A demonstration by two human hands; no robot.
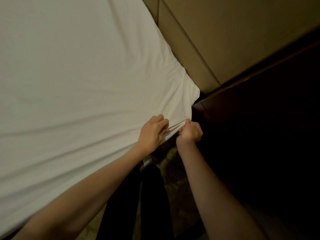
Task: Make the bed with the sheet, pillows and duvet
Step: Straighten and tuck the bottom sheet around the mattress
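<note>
— Both hands hold the sheet at its edge. The right hand is a fist round a bunched fold, and the left hand, just beside it, pinches the same gathered cloth with curled fingers.

— Where on the bed is that?

— Along the side, near the corner by the padded headboard. Creases fan out from the grip, and the rest of the sheet lies spread over the mattress, fairly flat, with long shallow wrinkles.

— So which step is this?

— Fitting the sheet, I'd say: drawing this corner taut so it can go under. No pillows or duvet are in view, so the task looks to be at an early stage.

— And next?

— Probably a pull down and toward the body, then pushing the slack beneath the mattress edge. The gap beside the dark cabinet looks tight, so the right hand has little room to work. I cannot tell whether the corner at the headboard is already tucked, because it sits in shadow.
</note>
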